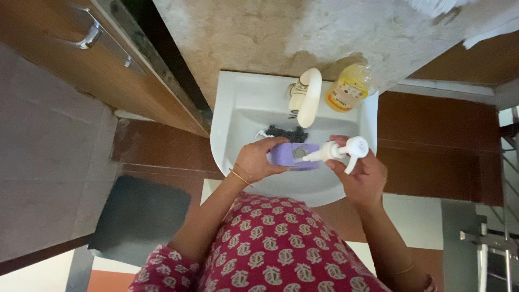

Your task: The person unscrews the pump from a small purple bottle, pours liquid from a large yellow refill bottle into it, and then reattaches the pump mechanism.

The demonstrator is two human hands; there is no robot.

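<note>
Seen from above, a person in a red patterned top stood at a white sink (238, 103). The left hand (258, 160) was wrapped around a purple bottle (294, 156), holding it over the front half of the basin with its open neck facing up. The right hand (361, 174) gripped a white pump (341, 151), just beside the bottle's mouth, its tube end pointing toward the opening. A dark scrubber (287, 133) lay in the basin near the back edge, below a white tap (306, 96). A yellow bottle (350, 86) stood on the sink's back right corner. A dark mat (139, 219) lay on the floor to the left.
</note>
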